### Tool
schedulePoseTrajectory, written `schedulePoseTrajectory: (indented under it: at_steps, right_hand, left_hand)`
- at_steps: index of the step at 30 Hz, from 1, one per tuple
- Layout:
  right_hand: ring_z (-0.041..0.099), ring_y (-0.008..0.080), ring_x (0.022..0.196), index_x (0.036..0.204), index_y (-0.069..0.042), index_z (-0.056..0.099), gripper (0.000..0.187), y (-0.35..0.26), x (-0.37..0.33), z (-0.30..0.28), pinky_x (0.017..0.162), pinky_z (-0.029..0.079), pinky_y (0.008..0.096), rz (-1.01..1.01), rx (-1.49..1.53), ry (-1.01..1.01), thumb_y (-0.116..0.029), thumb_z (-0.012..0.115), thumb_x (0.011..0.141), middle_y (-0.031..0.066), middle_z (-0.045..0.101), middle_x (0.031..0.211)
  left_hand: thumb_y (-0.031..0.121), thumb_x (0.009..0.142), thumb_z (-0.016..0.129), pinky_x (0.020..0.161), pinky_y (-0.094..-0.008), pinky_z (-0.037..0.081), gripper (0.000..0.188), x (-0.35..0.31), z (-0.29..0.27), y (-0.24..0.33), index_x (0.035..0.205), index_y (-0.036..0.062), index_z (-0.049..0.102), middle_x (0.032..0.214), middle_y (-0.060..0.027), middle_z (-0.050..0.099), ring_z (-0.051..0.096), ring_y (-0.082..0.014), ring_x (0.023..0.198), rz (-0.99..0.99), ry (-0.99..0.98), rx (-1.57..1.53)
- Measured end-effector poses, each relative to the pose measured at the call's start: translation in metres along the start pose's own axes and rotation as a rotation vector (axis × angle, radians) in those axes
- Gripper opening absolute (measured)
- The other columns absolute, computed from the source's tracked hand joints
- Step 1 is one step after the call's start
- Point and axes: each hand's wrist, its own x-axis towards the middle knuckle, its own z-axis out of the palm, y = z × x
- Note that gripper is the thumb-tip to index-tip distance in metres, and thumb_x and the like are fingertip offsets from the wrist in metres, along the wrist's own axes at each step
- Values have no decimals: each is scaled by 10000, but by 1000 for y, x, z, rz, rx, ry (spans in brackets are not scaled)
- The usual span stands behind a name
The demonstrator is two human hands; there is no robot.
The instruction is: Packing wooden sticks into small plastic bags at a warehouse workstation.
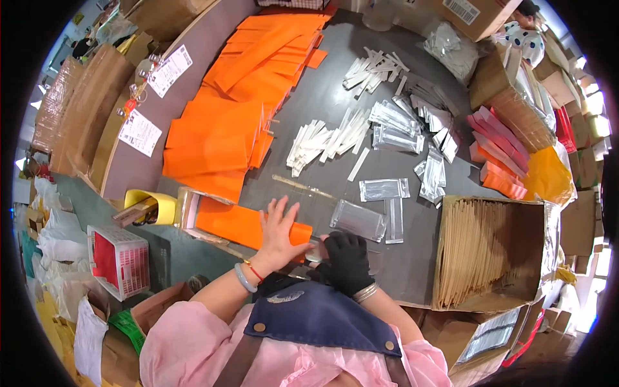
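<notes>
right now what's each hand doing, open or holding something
Left hand: open, spread over an orange sheet.
Right hand: black-gloved, partly curled; whether it holds anything cannot be told.

The orange strip (229, 224) looks smooth and matt, the black glove (348, 261) matt cloth, the packets (398, 138) at two o'clock glossy plastic, the carton (527, 277) at four matt cardboard.

Quantities, clocked from view centre. Hands: two; left hand (278, 237) at 7 o'clock, right hand (347, 261) at 5. Orange piece (231, 224) under left hand: one. Isolated white strip (358, 164): one, 2 o'clock. Clipped printed sheets (140, 133): two, 10 o'clock. Yellow container (169, 209): one, 9 o'clock. Slatted basket (135, 271): one, 8 o'clock.
</notes>
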Motion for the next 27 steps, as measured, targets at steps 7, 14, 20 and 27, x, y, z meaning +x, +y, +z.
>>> schedulePoseTrajectory:
  at_steps: [7,14,20,27]
  right_hand:
    - [584,328,1035,1070,-69,650,369,48,-48,-58,897,470,412,354,32,355,-150,789,738,133,620,1062]
    - [610,231,901,1039,-6,650,217,152,-187,-107,833,491,337,888,-234,791,-103,698,850,93,648,966]
    - [631,296,889,969,5,650,206,175,-204,-118,794,498,380,1067,-123,556,-149,639,834,150,662,927]
    - [613,403,965,954,-22,625,238,179,-203,-111,839,483,478,1109,-152,506,-167,535,789,203,659,995]
  left_hand:
    - [268,773,754,835,-461,451,314,126,43,56,980,64,633,973,-110,613,572,-316,971,200,232,-87]
    - [200,791,729,665,-445,484,154,171,66,40,761,77,641,778,-110,611,610,-320,752,200,106,48]
    - [181,786,727,746,-429,484,131,151,71,75,821,84,645,869,-108,603,584,-316,871,322,-18,-50]
    - [182,746,758,776,-433,486,162,164,73,82,844,101,658,917,-101,603,580,-316,916,233,-120,-31]
